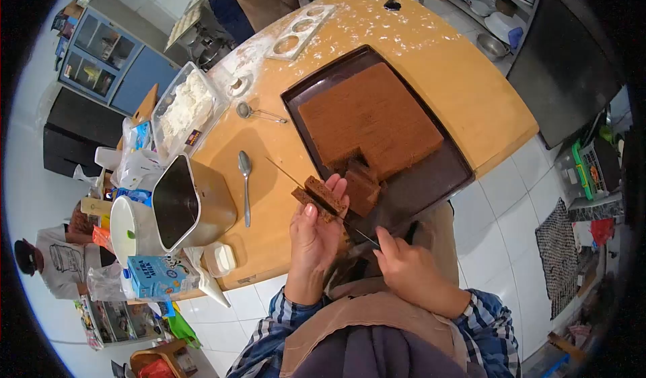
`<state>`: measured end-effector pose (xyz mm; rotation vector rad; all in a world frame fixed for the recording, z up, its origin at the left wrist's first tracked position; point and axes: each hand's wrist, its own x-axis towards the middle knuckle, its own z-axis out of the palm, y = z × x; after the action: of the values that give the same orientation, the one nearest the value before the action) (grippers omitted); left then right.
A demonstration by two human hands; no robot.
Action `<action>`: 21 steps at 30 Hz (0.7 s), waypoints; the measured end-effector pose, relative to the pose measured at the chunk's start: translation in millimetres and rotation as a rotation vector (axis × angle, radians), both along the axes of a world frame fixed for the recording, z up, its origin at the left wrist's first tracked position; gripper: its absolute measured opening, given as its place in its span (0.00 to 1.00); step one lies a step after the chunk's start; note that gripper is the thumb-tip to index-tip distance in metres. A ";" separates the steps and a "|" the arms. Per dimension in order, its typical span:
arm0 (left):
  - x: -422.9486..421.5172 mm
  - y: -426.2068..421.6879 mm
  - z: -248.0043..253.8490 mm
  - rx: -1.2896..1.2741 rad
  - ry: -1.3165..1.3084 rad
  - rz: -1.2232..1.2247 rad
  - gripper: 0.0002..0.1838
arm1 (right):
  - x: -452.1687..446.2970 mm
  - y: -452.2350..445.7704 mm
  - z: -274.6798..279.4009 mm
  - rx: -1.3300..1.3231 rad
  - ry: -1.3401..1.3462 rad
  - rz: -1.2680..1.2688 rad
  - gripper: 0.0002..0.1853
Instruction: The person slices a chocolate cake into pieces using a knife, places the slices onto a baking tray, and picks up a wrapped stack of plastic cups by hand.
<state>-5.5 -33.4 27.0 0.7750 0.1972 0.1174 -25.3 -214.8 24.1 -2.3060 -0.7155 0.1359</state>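
Note:
My left hand [311, 242] holds a small piece of chocolate cake [324, 195] above the table's near edge, its fingers wrapped round the sides. The piece is split into two layers. My right hand [412, 269] grips a long thin knife [361, 233], whose blade passes at the cake piece and comes out beyond it to the upper left. The knife's handle is mostly hidden in my fist. Just beyond my hands, a large chocolate sheet cake [373, 119] lies on a dark baking tray [437, 186], one corner cut away. Another cut piece [362, 191] sits at that notch.
Left of the tray are a spoon [245, 183], a small strainer [245, 110], a tall metal tin [214, 200], a tub of white flour [192, 105] and a milk carton [155, 276]. A white cutter board [296, 36] lies at the back. Other people stand beyond the table and far left.

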 end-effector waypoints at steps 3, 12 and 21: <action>-0.6 -1.7 -0.8 -0.021 0.005 -0.018 0.33 | -2.1 -4.7 -3.5 -0.036 -0.061 0.014 0.21; -3.4 -6.3 -1.6 -0.004 0.006 -0.051 0.35 | -6.2 -12.0 2.2 -0.052 0.095 0.017 0.21; -8.7 -10.0 -8.8 0.149 0.051 -0.054 0.37 | -5.4 -12.3 14.4 -0.104 0.262 0.011 0.22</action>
<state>-14.2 -43.4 18.2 0.9317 0.2172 0.0621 -30.7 -227.1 38.5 -2.3241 -0.5991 0.4813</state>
